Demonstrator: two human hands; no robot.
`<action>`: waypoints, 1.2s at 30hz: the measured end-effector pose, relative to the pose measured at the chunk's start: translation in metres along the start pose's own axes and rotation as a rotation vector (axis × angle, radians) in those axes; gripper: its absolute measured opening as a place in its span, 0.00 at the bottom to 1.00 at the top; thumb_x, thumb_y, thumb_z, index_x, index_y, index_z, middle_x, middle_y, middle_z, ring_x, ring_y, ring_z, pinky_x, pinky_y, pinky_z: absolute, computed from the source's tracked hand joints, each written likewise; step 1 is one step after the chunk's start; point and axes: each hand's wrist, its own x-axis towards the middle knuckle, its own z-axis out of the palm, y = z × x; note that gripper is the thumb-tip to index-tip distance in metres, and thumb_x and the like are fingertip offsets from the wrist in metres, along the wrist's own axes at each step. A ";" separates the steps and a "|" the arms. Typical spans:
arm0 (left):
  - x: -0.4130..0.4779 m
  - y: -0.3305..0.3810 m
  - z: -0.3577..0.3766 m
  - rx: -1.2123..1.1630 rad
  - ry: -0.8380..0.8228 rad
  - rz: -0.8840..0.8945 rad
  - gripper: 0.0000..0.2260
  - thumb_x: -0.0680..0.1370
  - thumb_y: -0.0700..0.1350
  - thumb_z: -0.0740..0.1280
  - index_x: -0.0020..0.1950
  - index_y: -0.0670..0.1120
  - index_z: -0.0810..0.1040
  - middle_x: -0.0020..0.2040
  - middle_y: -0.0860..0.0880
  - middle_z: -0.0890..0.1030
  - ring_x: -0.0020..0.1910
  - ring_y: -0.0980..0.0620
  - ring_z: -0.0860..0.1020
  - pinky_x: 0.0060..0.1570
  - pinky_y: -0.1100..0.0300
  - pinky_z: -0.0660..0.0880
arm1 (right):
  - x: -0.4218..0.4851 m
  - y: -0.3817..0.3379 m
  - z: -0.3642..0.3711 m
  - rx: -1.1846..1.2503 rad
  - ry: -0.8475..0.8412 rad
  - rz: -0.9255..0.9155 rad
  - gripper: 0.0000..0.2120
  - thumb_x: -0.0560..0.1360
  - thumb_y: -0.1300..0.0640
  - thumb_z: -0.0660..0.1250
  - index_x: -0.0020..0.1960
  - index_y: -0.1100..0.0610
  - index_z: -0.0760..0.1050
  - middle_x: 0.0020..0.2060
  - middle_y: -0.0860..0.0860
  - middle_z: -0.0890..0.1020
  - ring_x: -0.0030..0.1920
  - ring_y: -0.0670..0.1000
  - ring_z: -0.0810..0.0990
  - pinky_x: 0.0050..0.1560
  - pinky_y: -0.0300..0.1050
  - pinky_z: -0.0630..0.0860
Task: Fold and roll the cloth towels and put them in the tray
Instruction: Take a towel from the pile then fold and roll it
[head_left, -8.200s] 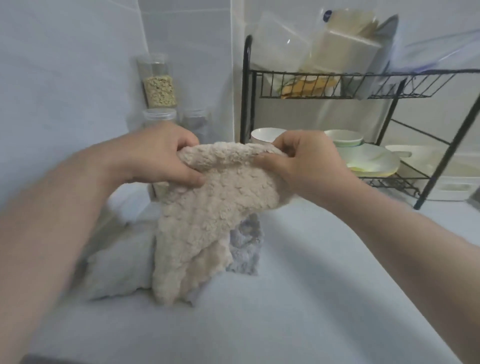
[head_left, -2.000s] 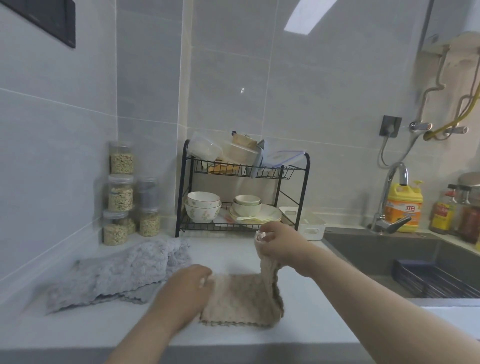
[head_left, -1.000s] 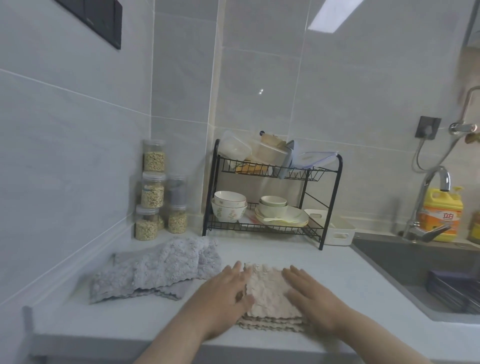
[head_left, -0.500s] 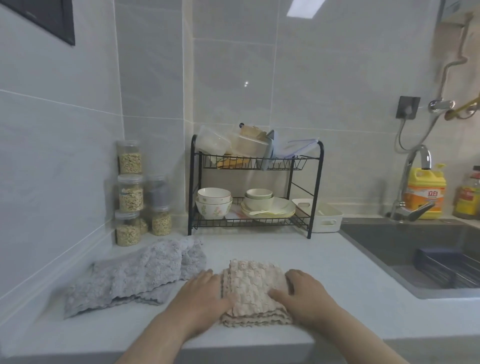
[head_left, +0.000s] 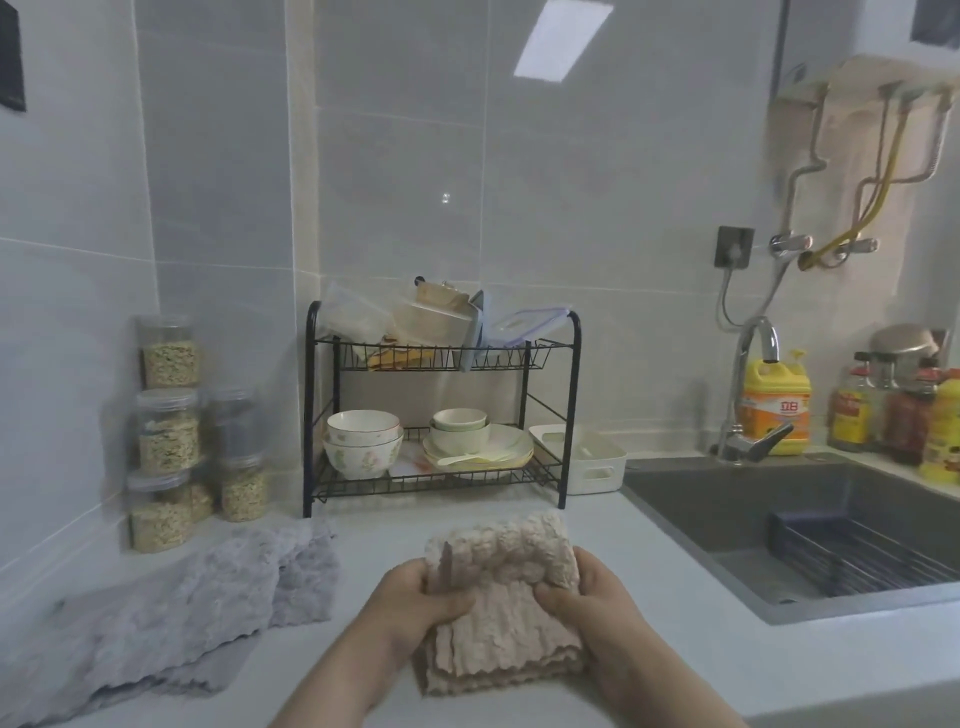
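Note:
A folded beige towel lies on the white counter near the front edge, its far end curled up into a thick roll. My left hand grips the left end of that roll, thumb on top. My right hand grips the right end the same way. A grey towel lies spread and rumpled on the counter to the left, untouched. The white tray stands at the back, just right of the dish rack.
A black two-tier dish rack with bowls and plates stands behind the towel. Stacked jars fill the back left corner. A dark sink with a tap and bottles lies to the right.
The beige towel went from held up, to laid and folded flat under both palms. Now both hands have curled round its far end and rolled it up toward me.

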 end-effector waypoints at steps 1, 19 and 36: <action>-0.001 -0.001 -0.001 -0.017 0.033 -0.006 0.11 0.67 0.35 0.76 0.45 0.37 0.78 0.40 0.39 0.84 0.41 0.42 0.83 0.44 0.52 0.80 | -0.001 -0.001 0.001 -0.006 -0.023 0.007 0.23 0.63 0.67 0.72 0.58 0.66 0.75 0.51 0.69 0.81 0.52 0.69 0.80 0.58 0.67 0.74; -0.014 -0.001 -0.008 -0.269 -0.009 0.038 0.11 0.71 0.28 0.67 0.44 0.42 0.84 0.46 0.34 0.83 0.48 0.35 0.80 0.57 0.37 0.73 | -0.001 -0.005 0.005 0.027 -0.145 0.046 0.17 0.62 0.70 0.68 0.51 0.67 0.81 0.48 0.71 0.81 0.48 0.65 0.81 0.54 0.58 0.76; -0.008 -0.001 -0.012 -0.342 0.033 0.000 0.16 0.70 0.26 0.52 0.30 0.42 0.71 0.29 0.42 0.73 0.25 0.48 0.72 0.26 0.63 0.68 | 0.011 0.006 -0.005 0.206 0.040 0.125 0.03 0.70 0.61 0.61 0.38 0.60 0.70 0.32 0.56 0.73 0.30 0.52 0.70 0.36 0.45 0.67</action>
